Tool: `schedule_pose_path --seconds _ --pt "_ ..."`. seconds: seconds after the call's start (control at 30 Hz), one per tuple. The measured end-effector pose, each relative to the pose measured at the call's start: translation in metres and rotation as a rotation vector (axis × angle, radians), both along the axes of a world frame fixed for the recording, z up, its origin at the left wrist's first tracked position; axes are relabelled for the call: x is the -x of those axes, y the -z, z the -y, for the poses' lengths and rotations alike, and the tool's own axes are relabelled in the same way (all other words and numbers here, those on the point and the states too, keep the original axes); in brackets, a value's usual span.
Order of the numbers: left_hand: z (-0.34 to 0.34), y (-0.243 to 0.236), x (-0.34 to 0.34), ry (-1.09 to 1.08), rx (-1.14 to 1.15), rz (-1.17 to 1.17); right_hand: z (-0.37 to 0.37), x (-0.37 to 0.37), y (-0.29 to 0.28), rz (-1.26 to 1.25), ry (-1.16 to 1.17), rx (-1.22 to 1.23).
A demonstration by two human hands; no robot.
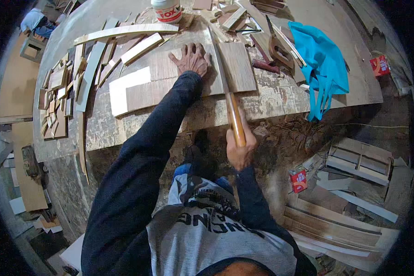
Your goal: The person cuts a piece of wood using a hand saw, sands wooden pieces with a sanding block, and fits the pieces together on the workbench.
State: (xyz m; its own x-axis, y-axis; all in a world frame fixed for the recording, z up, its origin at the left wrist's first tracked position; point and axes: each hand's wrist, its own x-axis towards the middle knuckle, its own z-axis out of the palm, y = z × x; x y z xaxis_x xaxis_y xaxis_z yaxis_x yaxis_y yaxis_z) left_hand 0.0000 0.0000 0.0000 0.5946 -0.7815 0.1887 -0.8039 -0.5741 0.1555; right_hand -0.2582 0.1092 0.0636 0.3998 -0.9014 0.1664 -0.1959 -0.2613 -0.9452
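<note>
My left hand presses down on a thin wooden board, its fingers spread and holding nothing. The board is brown-faced with a white patch at its left end. In my right hand is the straight wooden handle of a saw, fingers wrapped round it near its lower end. The long narrow blade, seen almost edge-on, points away from me across the wood. A brown wood panel lies on the right side of the blade; I cannot tell whether it is joined to the left part.
Wood offcuts crowd the worn table at left. A white tub stands at the back. A hand plane and a turquoise cloth bag lie at right. Timber pieces cover the floor at lower right.
</note>
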Motion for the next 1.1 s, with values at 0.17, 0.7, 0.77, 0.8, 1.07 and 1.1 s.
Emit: schedule_pose_path --seconds 0.17,0.7,0.77,0.8,1.07,1.1 --pt "-0.017 0.009 0.019 0.03 0.009 -0.031 -0.064 0.075 -0.039 -0.133 0.054 -0.113" --pt "-0.01 0.004 0.004 0.013 0.096 0.07 -0.067 0.064 -0.034 -0.052 0.028 -0.055" --pt "-0.008 0.003 0.003 0.023 0.068 0.067 -0.056 0.058 -0.024 -0.084 0.05 -0.052" --pt "-0.007 -0.002 0.006 0.043 0.067 0.062 -0.037 0.04 -0.021 -0.033 0.045 0.041" --pt "0.003 -0.002 0.011 0.03 0.063 0.049 0.012 0.0 0.018 -0.045 0.064 0.016" --pt "0.005 -0.002 0.01 0.018 0.069 0.068 0.007 0.007 0.021 -0.11 0.03 -0.014"
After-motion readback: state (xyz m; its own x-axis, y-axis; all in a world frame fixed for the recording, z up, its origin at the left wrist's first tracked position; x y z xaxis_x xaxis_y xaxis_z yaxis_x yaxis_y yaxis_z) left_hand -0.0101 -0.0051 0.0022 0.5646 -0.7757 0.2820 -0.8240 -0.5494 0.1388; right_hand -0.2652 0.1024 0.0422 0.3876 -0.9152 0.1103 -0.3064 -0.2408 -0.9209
